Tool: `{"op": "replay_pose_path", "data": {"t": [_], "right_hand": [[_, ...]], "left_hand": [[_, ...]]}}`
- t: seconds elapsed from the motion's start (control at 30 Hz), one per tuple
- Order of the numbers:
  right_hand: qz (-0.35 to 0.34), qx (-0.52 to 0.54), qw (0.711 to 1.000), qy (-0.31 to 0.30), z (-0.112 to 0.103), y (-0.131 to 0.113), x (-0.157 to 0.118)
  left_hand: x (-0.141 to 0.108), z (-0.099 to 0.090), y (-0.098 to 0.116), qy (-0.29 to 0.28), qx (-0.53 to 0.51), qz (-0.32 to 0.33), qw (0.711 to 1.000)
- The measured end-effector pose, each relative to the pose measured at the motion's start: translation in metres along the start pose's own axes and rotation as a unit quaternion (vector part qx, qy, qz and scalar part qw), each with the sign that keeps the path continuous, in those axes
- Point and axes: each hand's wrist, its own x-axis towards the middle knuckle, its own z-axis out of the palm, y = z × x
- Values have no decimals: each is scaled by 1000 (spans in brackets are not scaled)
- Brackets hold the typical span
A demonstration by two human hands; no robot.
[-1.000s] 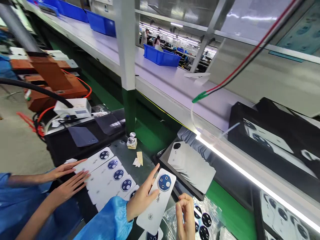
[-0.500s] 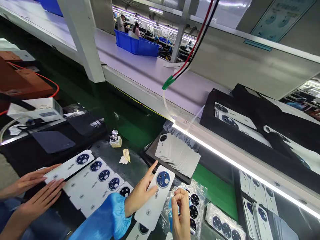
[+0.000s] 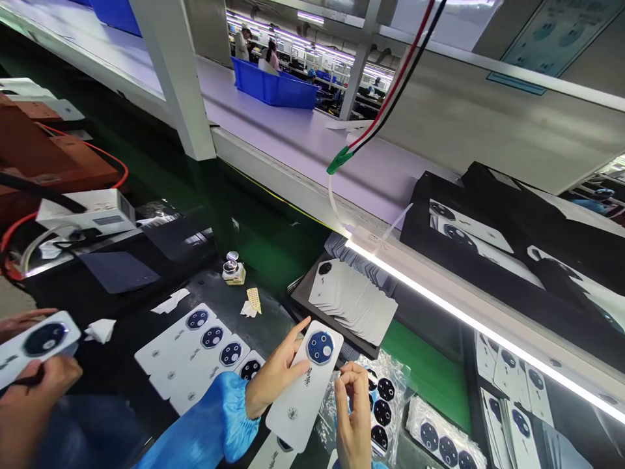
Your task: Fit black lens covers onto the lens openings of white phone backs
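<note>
A white phone back cover (image 3: 303, 394) with a dark blue round camera plate (image 3: 320, 347) rests at a tilt in my left hand (image 3: 274, 384), its thumb on the front face and index finger stretched along the upper left edge. Close to the cover's right side, my right hand (image 3: 355, 410) is closed in a pinch; whatever its fingertips hold is hidden. Under the held cover, part of another white cover (image 3: 273, 454) shows. Beside and behind my right hand, a clear plastic tray (image 3: 398, 378) carries several black round camera plates (image 3: 381, 412).
White covers with camera plates (image 3: 190, 365) lie overlapped left of my sleeve. A co-worker's hands hold another cover (image 3: 29, 348) at far left. A fanned stack of covers (image 3: 351, 303) sits beyond my hands. The lit lamp bar (image 3: 439, 293) crosses at right.
At left, the co-worker has lifted a cover off the table and brought it nearer their body, uncovering white scraps. My hands keep nearly the same pose; the view has shifted slightly.
</note>
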Motion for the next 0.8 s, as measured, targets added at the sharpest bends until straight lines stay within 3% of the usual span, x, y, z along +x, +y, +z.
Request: {"op": "replay_pose_path", "data": {"t": [0.3, 0.47, 0.6, 0.7, 0.8], "right_hand": [[-3, 11, 1000, -4, 6, -6, 0], [37, 16, 999, 1, 10, -22, 1], [27, 16, 1000, 6, 14, -27, 3], [-2, 0, 1000, 12, 20, -14, 3], [-50, -63, 997, -10, 29, 6, 6]], "left_hand": [[-3, -8, 1, -35, -152, -29, 987], [-3, -14, -2, -37, -163, -30, 985], [-2, -24, -4, -56, -156, -20, 986], [-2, -54, -5, -65, -147, -4, 987], [-8, -112, -5, -17, -141, 27, 989]]}}
